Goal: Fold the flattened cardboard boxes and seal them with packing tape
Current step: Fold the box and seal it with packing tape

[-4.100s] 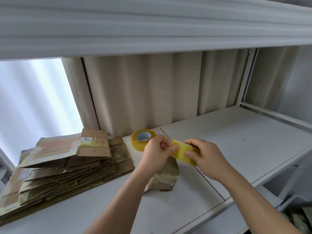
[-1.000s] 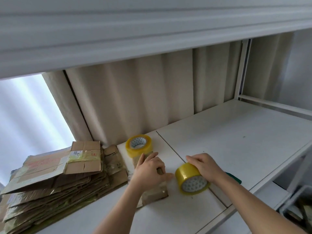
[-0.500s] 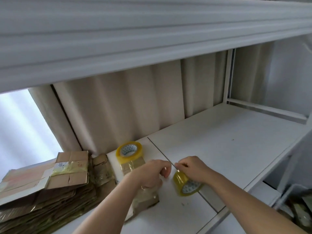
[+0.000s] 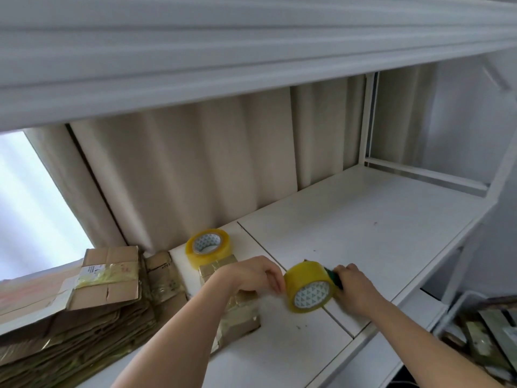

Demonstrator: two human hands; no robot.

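White shelf [image 4: 363,219], left hand [image 4: 251,275] grip pinching blurred tape end, right hand [image 4: 352,287] grip on green cutter [image 4: 333,275] behind tape roll [image 4: 309,287]

White shelving unit: a lower shelf [image 4: 363,219] of two panels meeting at a seam, with an upper shelf [image 4: 223,51] overhead. Beige pleated curtain [image 4: 209,169] hangs behind it. Bright daylight enters through the window [image 4: 33,208] at far left. White upright post [image 4: 366,121] and pale wall [image 4: 461,121] at right.

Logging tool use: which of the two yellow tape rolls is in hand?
The near yellow tape roll, on edge between both hands; the far yellow tape roll lies flat, untouched, by the curtain.
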